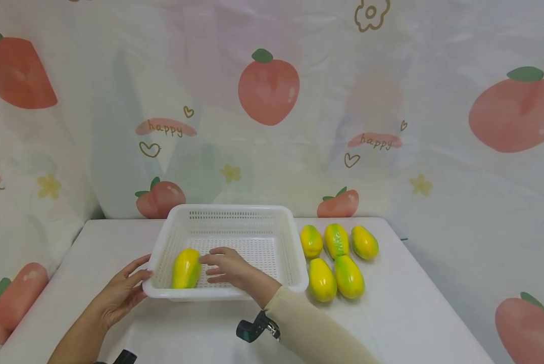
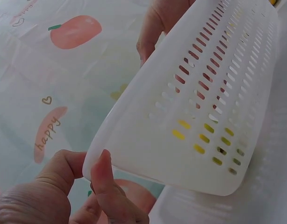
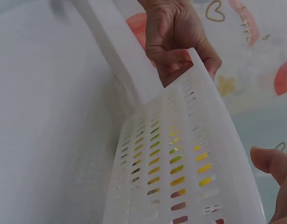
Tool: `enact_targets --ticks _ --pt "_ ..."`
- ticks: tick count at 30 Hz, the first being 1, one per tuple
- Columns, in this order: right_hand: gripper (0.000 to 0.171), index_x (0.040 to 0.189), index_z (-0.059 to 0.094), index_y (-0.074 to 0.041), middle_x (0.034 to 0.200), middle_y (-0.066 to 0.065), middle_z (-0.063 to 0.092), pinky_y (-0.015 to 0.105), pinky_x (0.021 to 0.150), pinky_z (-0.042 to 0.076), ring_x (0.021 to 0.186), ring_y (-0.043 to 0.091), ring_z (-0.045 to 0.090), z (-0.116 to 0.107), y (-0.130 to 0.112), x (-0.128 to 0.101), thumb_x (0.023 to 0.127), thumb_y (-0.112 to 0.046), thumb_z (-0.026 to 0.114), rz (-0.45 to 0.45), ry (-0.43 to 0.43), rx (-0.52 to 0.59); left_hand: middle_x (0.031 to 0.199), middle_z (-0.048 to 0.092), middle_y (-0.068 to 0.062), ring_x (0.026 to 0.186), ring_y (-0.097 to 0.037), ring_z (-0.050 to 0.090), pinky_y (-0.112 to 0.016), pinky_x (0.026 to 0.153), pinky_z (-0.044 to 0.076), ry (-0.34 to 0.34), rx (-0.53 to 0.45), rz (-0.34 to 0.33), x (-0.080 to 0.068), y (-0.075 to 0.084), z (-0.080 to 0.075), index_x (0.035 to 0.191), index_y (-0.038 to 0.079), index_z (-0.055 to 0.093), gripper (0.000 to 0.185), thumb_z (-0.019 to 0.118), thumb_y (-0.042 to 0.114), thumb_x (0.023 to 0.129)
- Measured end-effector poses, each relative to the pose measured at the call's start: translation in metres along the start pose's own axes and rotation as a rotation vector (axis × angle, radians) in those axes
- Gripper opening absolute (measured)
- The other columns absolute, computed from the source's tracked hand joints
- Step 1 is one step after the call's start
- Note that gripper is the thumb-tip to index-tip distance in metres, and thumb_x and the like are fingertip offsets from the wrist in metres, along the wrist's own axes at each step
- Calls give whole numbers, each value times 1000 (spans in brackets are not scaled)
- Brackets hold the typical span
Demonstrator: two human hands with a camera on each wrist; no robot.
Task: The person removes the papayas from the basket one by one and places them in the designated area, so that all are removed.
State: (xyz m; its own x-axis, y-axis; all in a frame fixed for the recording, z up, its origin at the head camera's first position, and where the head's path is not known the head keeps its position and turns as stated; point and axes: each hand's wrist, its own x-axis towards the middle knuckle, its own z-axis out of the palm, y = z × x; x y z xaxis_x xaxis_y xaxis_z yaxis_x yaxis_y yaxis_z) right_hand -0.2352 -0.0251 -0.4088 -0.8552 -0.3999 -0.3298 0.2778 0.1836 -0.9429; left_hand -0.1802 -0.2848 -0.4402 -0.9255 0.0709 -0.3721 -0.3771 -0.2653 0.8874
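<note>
Yellow-green and glossy, the oval plastic mango lies in the near left corner of the white perforated plastic basket, touching the slotted floor and leaning against the left wall. Through the wall slots its yellow shows in the left wrist view and in the right wrist view.

The right hand reaches inside the basket with its fingertips just at the mango's right side; the fingers are stretched out and loosely spread, not wrapped round the fruit. Whether they actually press on it cannot be told from the head view. The left hand sits at the basket's near left corner from outside, with its thumb laid against the rim and the fingers lightly curved along the wall, a loose hold rather than a tight clench.

The basket stands on a white table, near its middle. Just to the right of the basket lie five more yellow-green mangoes, three in a far row and two in a near row, close together. A cream sleeve covers the right forearm. Behind the table hangs a pale cloth backdrop printed with peaches and the word "happy".
</note>
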Motion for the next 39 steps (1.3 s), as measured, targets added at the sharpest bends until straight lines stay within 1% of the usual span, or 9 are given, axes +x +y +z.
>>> enact_targets --ticks 5,12,17,24,30,35,39 --pt "64 139 45 4 131 25 54 49 90 57 113 38 61 8 0 6 88 -25 70 42 -3 27 103 61 5 84 -13 66 -20 74 59 0 -2 4 -1 0 0 125 35 48 35 61 17 97" --pt "60 135 50 3 119 20 59 47 84 60 106 35 65 15 0 15 86 -25 72 96 12 36 103 61 5 83 -12 66 -19 73 59 -3 1 0 -2 1 1 122 36 50 32 61 17 97" --pt "57 131 54 0 116 17 61 44 84 60 100 31 67 18 0 20 85 -27 74 128 18 -1 103 61 5 82 -12 65 -19 72 58 1 7 -2 -1 2 1 123 36 50 33 61 18 97" --pt "55 130 53 2 114 16 63 48 85 59 99 32 67 21 -1 25 87 -26 73 128 -9 -42 103 58 5 82 -10 64 -17 72 58 -7 6 -2 -1 1 0 117 39 52 30 60 17 97" --pt "53 126 54 2 111 14 62 48 81 60 93 30 67 24 5 32 85 -25 75 135 4 -56 103 57 4 81 -9 62 -15 70 57 -7 3 -5 -2 -3 -2 107 42 57 28 60 16 97" --pt "54 126 53 2 107 14 62 47 80 61 90 30 67 24 7 34 84 -25 76 135 8 -63 102 60 6 81 -9 63 -15 70 57 -7 -4 -4 -1 -6 -3 106 43 57 28 60 17 97" --pt "50 124 54 2 105 13 62 47 81 60 89 30 67 23 6 35 85 -23 75 129 2 -54 101 61 6 81 -8 63 -16 71 57 -14 1 6 -1 -5 -2 107 43 57 28 59 16 98"
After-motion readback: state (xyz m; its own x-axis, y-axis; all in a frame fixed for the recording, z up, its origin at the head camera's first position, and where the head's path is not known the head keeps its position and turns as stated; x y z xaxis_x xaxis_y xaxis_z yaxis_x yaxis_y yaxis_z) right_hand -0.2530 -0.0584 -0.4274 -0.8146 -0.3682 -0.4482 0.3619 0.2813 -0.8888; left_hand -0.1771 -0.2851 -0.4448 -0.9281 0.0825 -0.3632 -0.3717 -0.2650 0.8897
